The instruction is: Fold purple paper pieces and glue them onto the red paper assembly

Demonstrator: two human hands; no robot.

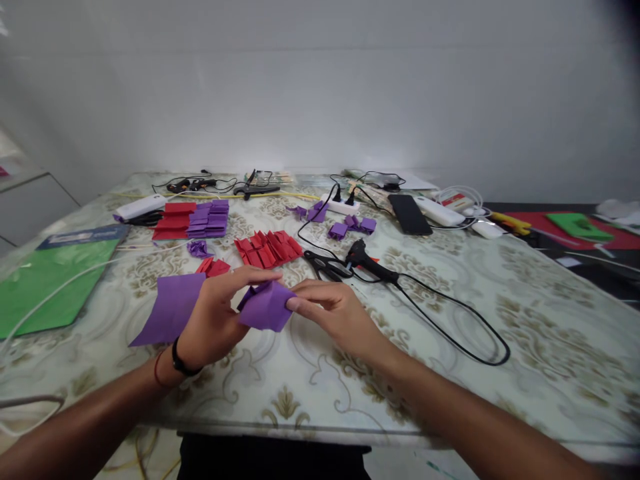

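Between my two hands, above the table's near middle, is a partly folded piece of purple paper (269, 308). My left hand (220, 303) grips its left side, thumb along the top and the other fingers partly hidden. My right hand (335, 310) pinches its right edge between thumb and fingers. A flat purple sheet (173, 307) lies beside and partly behind my left hand. Just beyond my hands are pleated red paper pieces (269, 249), a small red folded piece (215, 267) and a crumpled purple scrap (199, 249).
A black glue gun (373, 261) with a looping cord and black scissors (327, 265) lie right of centre. Behind stand a white power strip (343, 205) and a dark phone (410, 215). Red and purple folded stacks (207, 219) sit back left, near a green paper pack (60, 287).
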